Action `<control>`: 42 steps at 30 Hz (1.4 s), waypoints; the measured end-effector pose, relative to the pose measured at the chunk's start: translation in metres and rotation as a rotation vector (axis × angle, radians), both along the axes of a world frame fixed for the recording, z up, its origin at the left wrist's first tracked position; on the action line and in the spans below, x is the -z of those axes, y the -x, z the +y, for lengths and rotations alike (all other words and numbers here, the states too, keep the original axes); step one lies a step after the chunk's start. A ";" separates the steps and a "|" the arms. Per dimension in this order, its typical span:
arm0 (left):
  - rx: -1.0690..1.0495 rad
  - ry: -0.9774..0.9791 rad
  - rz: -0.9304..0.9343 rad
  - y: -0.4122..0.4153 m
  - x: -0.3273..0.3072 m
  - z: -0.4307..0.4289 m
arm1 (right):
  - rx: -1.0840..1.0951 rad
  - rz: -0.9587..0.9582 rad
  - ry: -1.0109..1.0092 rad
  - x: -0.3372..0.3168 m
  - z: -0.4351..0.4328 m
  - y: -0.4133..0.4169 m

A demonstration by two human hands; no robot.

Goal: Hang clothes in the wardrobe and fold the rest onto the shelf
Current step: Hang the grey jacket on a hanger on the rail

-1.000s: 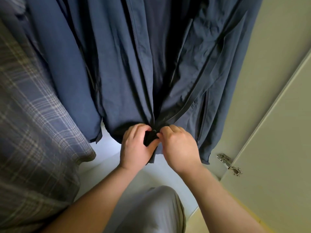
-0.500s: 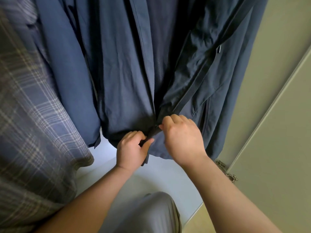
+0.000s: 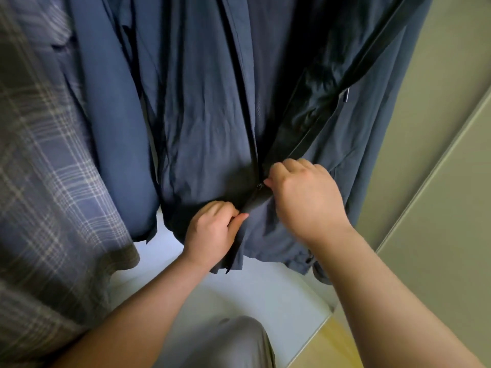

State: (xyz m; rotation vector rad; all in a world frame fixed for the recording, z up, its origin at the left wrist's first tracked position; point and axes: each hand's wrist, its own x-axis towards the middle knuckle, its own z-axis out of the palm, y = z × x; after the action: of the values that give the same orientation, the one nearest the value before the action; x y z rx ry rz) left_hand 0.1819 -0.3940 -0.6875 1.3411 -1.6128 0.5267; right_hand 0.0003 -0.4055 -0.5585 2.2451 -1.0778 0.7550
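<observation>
A navy blue zip jacket (image 3: 207,123) hangs in the wardrobe, filling the upper middle of the view. Its front is open above a short closed stretch at the hem. My left hand (image 3: 212,232) grips the jacket's bottom hem beside the zip. My right hand (image 3: 303,192) pinches the zip slider (image 3: 259,185) a little above the hem, where the two front edges meet. The jacket's top and hanger are out of view.
A grey-blue plaid garment (image 3: 53,181) hangs close on the left. The white wardrobe floor (image 3: 265,293) lies below the jacket. The pale green wardrobe side and door (image 3: 438,208) stand on the right. My grey trouser leg (image 3: 233,343) shows at the bottom.
My right hand has moved up the jacket front with the zip slider, away from my left hand, which stays at the hem. The lower zip has closed a short way.
</observation>
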 end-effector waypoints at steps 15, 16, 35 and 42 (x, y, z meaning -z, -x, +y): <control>-0.068 0.073 -0.094 0.018 -0.072 -0.024 | 0.041 -0.018 -0.173 -0.036 0.016 -0.003; -0.067 0.080 -0.098 0.017 -0.070 -0.026 | 0.061 -0.006 -0.265 -0.037 0.018 -0.003; -0.071 0.059 0.014 0.025 -0.099 -0.013 | -0.065 -0.566 -0.949 -0.099 0.029 -0.013; 0.021 0.203 0.016 0.026 -0.115 -0.024 | -0.082 -0.705 -0.976 -0.109 0.030 -0.012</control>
State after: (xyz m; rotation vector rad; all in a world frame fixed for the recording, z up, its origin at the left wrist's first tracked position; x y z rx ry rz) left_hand 0.1559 -0.4180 -0.5725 1.1736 -1.5155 0.6470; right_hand 0.0121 -0.3755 -0.4490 2.8834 -2.0282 1.3154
